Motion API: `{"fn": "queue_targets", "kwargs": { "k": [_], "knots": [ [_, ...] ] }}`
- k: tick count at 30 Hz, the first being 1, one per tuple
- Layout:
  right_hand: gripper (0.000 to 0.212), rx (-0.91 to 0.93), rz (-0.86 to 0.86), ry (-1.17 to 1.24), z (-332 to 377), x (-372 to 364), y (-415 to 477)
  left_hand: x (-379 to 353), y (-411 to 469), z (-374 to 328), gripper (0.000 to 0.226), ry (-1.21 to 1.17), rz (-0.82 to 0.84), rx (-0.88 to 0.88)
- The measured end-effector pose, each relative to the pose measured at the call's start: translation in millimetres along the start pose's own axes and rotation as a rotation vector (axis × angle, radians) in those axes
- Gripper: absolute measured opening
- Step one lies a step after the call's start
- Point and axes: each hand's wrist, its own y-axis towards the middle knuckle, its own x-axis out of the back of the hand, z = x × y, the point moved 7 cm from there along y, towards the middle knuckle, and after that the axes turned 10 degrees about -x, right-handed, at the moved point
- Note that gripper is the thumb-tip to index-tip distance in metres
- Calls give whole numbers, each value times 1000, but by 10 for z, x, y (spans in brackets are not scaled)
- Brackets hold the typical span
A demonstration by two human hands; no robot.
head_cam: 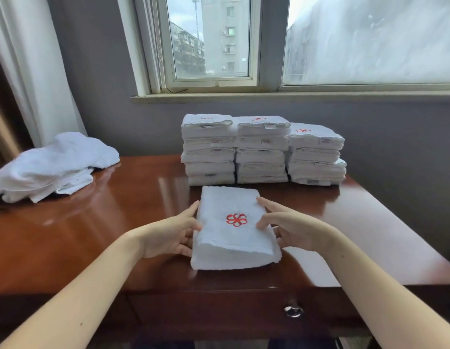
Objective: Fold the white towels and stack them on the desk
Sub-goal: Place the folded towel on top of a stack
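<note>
Nearest you, a round metal drawer knob (pixel 293 309) sits in the dark front below the glossy wooden surface (pixel 143 197). Just beyond the front edge, your two hands flank a folded towel (pixel 234 238), which lies lengthwise away from you with a red flower emblem (pixel 236 219) stitched on its top face.

Your left hand (pixel 168 235) holds the towel's left side, thumb on the top edge and fingers against the layers below. Your right hand (pixel 292 230) does the same on the right side: thumb laid on top near the emblem, index finger stretched forward along the edge, the other fingers tucked at the side. Whether the towel's near end rests on the surface or is slightly raised, you cannot tell.

Just behind the towel stand three stacks of folded towels (pixel 261 149), side by side and touching, the right one a little lower. Far left, well apart, lies a crumpled pile of unfolded towels (pixel 52 167). Behind everything are a grey wall, a white curtain (pixel 29 59) and a window (pixel 213 39) showing apartment buildings.
</note>
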Motion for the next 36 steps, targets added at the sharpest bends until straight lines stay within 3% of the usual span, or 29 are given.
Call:
{"fn": "queue_targets", "kwargs": {
  "k": [5, 8, 18, 25, 36],
  "knots": [
    [78, 47, 52, -48, 25, 4, -71, -34, 43, -42, 81, 27, 12, -95],
    [86, 81, 53, -97, 45, 19, -97, -16, 49, -48, 99, 76, -64, -125],
    [97, 441, 31, -161, 466, 304, -443, -102, 36, -733, 101, 318, -132, -502],
    [101, 609, -162, -143, 897, 885, -717, -221, 437, -1545, 103, 397, -158, -686],
    [92, 778, -502, -76, 1767, 2185, -742, -330, 1654, -2798, 101, 444, -88, -726]
  ]
}}
